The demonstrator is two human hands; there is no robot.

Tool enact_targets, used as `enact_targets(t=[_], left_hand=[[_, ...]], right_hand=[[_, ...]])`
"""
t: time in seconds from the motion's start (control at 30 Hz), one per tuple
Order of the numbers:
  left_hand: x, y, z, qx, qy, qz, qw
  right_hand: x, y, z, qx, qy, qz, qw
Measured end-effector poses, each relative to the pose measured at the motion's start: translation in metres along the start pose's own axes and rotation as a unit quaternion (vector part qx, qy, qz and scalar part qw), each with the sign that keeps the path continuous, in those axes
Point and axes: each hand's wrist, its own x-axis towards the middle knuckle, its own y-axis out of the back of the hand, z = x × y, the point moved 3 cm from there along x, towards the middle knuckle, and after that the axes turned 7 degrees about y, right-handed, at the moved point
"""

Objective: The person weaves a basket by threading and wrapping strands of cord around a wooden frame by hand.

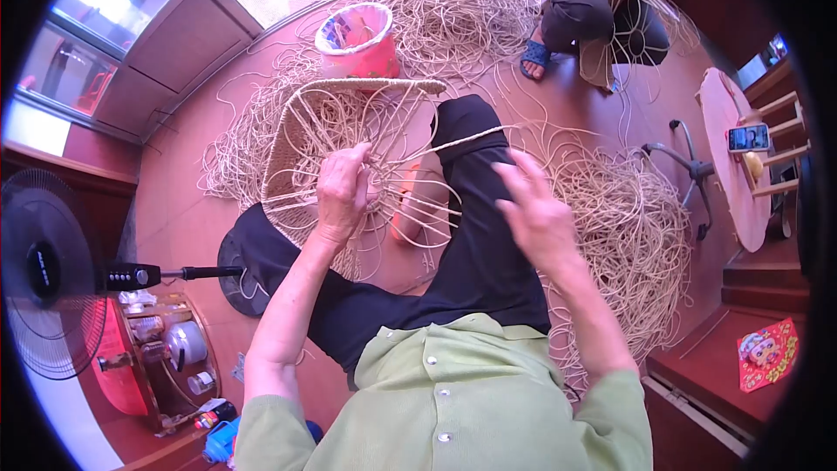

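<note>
Between my knees rests a half-woven basket (281,157) of pale twisted cord, with a braided rim and many loose strands crossing its opening. My left hand (344,187) is over the strands, fingers pinched together on a cord near the middle. From there one taut-looking cord (445,146) runs right across my knee. My right hand (536,209) hovers above my right thigh, its fingers apart and slightly blurred, just below that cord and apparently not holding it. Under the strands, an orange object (407,201) shows partly near my foot.
Heaps of loose cord (623,244) cover the floor at right and at the back. A red lined bucket (359,44) stands beyond the basket. Another person (575,9) sits at the back right, handling cord. A standing fan (52,270) is at left, a round stool (728,157) at right.
</note>
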Motion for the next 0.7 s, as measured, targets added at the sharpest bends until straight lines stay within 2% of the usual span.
enact_targets(t=[0.17, 0.27, 0.3, 0.33, 0.4, 0.47, 0.6, 0.63, 0.7], left_hand=[[0.004, 0.002, 0.004, 0.03, 0.006, -0.02, 0.999], [0.0, -0.003, 0.002, 0.073, -0.02, -0.029, 0.997], [-0.004, -0.007, -0.002, 0.081, -0.023, -0.036, 0.996], [-0.007, -0.009, -0.004, 0.09, -0.023, -0.042, 0.995], [-0.011, -0.008, -0.003, 0.08, -0.038, -0.055, 0.995], [-0.012, -0.008, -0.002, 0.067, -0.051, -0.064, 0.994], [-0.009, -0.006, 0.013, 0.07, -0.085, 0.018, 0.994], [-0.005, -0.008, 0.019, 0.073, -0.127, 0.019, 0.989], [-0.002, -0.02, 0.021, 0.104, -0.131, 0.005, 0.986]], right_hand=[[0.065, -0.062, -0.01, -0.006, -0.025, -0.008, 1.0], [0.064, -0.076, -0.004, -0.036, 0.105, -0.033, 0.993], [0.059, -0.077, -0.009, 0.003, 0.153, -0.01, 0.988], [0.045, -0.075, -0.024, 0.034, 0.201, -0.036, 0.978], [0.004, -0.09, -0.056, 0.02, 0.226, -0.087, 0.97], [0.005, -0.089, -0.041, 0.022, 0.201, -0.079, 0.976], [0.028, -0.07, -0.031, -0.054, 0.149, -0.071, 0.985], [0.034, -0.067, -0.026, -0.053, 0.119, -0.079, 0.988], [0.047, -0.068, -0.017, -0.053, 0.071, -0.075, 0.993]])
